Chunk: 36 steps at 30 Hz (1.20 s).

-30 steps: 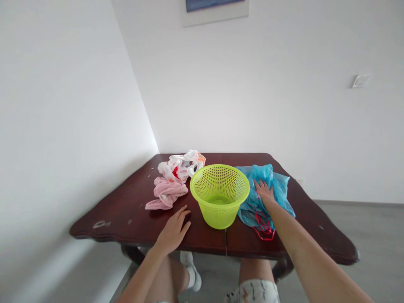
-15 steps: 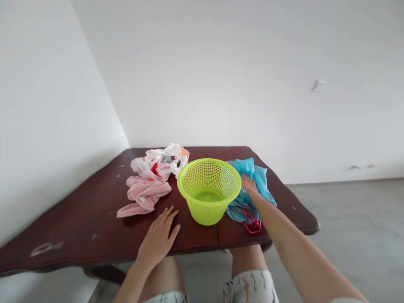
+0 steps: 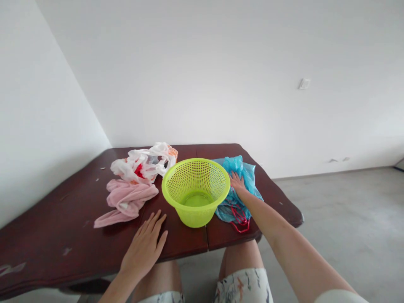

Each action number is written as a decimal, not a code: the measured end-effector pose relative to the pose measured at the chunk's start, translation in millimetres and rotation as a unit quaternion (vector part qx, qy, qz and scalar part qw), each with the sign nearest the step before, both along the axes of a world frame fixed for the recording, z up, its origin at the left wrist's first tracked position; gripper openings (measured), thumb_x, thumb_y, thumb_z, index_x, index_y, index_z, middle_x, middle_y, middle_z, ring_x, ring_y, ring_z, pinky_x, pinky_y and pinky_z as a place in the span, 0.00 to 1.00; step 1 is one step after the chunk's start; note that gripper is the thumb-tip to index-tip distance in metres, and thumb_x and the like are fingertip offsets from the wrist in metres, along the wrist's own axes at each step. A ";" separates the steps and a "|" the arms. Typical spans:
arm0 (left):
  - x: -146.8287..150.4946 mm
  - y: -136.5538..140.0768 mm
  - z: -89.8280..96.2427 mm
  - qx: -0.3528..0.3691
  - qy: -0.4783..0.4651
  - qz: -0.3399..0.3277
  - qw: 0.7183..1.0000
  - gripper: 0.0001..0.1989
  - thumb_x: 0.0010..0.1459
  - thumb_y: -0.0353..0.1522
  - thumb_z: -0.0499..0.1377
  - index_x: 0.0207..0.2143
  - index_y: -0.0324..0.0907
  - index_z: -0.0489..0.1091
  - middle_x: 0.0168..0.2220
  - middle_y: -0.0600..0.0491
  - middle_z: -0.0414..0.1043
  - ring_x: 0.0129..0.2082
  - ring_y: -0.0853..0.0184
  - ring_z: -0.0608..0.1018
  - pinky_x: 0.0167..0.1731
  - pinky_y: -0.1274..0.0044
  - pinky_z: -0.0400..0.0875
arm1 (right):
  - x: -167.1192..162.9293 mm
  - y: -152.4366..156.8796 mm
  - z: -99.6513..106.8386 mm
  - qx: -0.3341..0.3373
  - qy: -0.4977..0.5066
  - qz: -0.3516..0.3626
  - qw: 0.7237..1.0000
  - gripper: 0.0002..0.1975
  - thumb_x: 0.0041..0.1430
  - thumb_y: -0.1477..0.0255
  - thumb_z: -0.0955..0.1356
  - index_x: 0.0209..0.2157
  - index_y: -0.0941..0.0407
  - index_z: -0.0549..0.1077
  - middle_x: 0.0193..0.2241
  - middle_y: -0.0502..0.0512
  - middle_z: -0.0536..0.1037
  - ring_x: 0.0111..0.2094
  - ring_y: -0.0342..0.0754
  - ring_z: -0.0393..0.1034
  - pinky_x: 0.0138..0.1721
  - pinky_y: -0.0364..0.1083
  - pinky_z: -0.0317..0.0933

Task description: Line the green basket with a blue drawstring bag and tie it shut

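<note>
Well to the left of the left hand [image 3: 142, 250], a dark reddish-brown surface [image 3: 75, 235], with a pale mark near its front edge. Beyond the left hand and somewhat to its left, a crumpled pink cloth [image 3: 128, 202], with one narrow end stretching leftward. Behind this cloth, further from the same hand, a white plastic bundle [image 3: 139, 162] with red and orange patches; difficult to tell whether one bag or several. Left hand: flat on the surface, palm down, with fingers straight, holding nothing. Between this hand and the right hand [image 3: 237, 183], a yellow-green basket [image 3: 195, 216], upright, with perforated wall; its rim just beside the right fingertips, touching or not, hard to tell. On the near side of the right hand, tangled red cords [image 3: 242, 221]. Right hand: laid upon a crumpled blue plastic bag [image 3: 249, 181], with fingers spread and extended, pressing rather than gripping. Around and under this hand, the blue folds. Well to the right, grey floor [image 3: 341, 219].
</note>
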<state>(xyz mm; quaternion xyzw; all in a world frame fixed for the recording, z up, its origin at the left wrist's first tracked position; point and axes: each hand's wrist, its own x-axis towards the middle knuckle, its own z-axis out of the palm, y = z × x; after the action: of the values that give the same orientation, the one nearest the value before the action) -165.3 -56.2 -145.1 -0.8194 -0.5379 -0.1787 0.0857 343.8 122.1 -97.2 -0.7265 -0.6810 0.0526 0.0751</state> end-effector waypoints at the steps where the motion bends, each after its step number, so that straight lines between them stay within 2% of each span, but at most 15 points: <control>1: -0.1 -0.1 -0.2 -0.001 0.001 0.000 1.000 0.33 0.83 0.45 0.49 0.79 0.40 0.71 0.83 0.42 0.65 0.82 0.44 0.69 0.77 0.49 0.72 | -0.3 1.9 -0.1 -0.009 -0.002 -0.001 1.000 0.36 0.85 0.59 0.58 0.86 0.54 0.59 0.87 0.67 0.55 0.87 0.66 0.46 0.83 0.69 0.45; 6: 1.1 -1.8 0.6 -0.003 -0.003 0.001 1.000 0.32 0.83 0.46 0.50 0.80 0.41 0.71 0.83 0.42 0.65 0.82 0.46 0.69 0.78 0.50 0.70 | 0.1 9.1 -2.7 -0.040 -0.007 -0.002 0.999 0.36 0.85 0.59 0.60 0.87 0.51 0.56 0.89 0.63 0.48 0.89 0.65 0.39 0.86 0.69 0.37; 12: 5.6 -7.2 13.7 -0.026 -0.007 0.000 1.000 0.32 0.85 0.46 0.50 0.81 0.40 0.68 0.84 0.40 0.63 0.83 0.43 0.67 0.78 0.48 0.71 | 1.3 13.5 -8.1 -0.053 0.014 -0.015 0.998 0.36 0.85 0.62 0.57 0.88 0.51 0.54 0.90 0.61 0.45 0.89 0.65 0.37 0.86 0.74 0.32; 19: 10.4 -10.5 26.3 -0.056 -0.014 0.011 0.998 0.31 0.85 0.45 0.51 0.81 0.40 0.67 0.84 0.40 0.63 0.83 0.43 0.67 0.78 0.46 0.70 | 1.1 13.9 -11.7 -0.037 0.056 -0.008 0.998 0.35 0.86 0.63 0.60 0.87 0.55 0.57 0.89 0.66 0.46 0.89 0.67 0.37 0.85 0.75 0.31; 28: 10.7 -8.8 26.7 -0.061 -0.011 0.013 0.998 0.31 0.85 0.44 0.51 0.80 0.40 0.67 0.84 0.39 0.62 0.83 0.43 0.67 0.78 0.46 0.70 | -0.5 10.9 -12.6 0.006 0.108 -0.008 0.994 0.34 0.87 0.57 0.64 0.83 0.57 0.65 0.87 0.70 0.54 0.87 0.69 0.42 0.84 0.74 0.33; 32: 10.2 -8.8 24.8 -0.049 -0.021 0.011 0.999 0.31 0.84 0.44 0.51 0.80 0.41 0.68 0.84 0.40 0.64 0.83 0.44 0.68 0.78 0.47 0.70 | -3.2 8.1 -4.6 0.037 0.137 -0.022 0.990 0.35 0.83 0.53 0.66 0.83 0.50 0.67 0.86 0.65 0.59 0.87 0.67 0.49 0.85 0.73 0.40; 36: 8.8 -8.9 21.5 -0.038 -0.032 0.002 0.999 0.31 0.84 0.44 0.52 0.80 0.41 0.69 0.83 0.40 0.65 0.82 0.43 0.69 0.78 0.46 0.70 | 3.6 -14.3 8.0 0.074 0.157 -0.031 0.984 0.36 0.83 0.52 0.65 0.83 0.52 0.66 0.84 0.68 0.61 0.86 0.69 0.54 0.84 0.76 0.45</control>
<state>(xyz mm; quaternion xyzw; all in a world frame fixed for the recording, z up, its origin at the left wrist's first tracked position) -156.6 -65.1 -123.6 -0.8150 -0.5483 -0.1836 0.0376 347.4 107.8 -89.1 -0.7225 -0.6398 0.1137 0.2363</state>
